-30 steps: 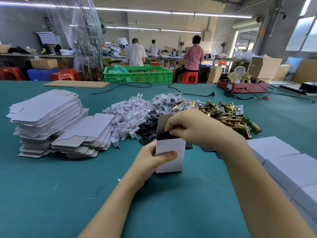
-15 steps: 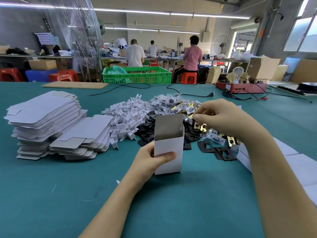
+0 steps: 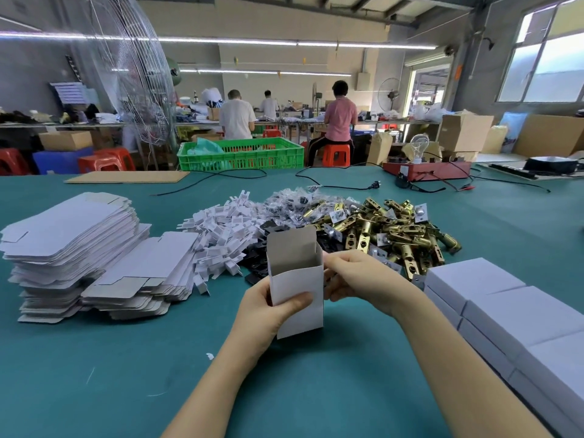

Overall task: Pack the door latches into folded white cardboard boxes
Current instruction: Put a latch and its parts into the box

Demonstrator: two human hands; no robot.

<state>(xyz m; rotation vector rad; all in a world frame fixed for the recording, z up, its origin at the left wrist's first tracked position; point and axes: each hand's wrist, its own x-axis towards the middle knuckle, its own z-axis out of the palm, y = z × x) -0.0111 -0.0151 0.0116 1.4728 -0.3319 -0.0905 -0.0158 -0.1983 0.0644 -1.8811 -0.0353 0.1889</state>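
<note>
While the left hand (image 3: pixel 268 306) grips the upright white box (image 3: pixel 297 289) near the worktop's (image 3: pixel 94 374) front edge, thumb across its front face, top flap standing open, the right hand (image 3: pixel 357 279) sits against the box's right side, fingers curled (contents, if any, not discernible). Brass door latches (image 3: pixel 388 235) lie heaped just behind. Flat box blanks (image 3: pixel 69 248) are stacked toward the left edge; closed white boxes (image 3: pixel 512 314) line the right edge.

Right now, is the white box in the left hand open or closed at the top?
Open. The white box stands upright in the left hand, its top flap raised and grey interior showing.
</note>
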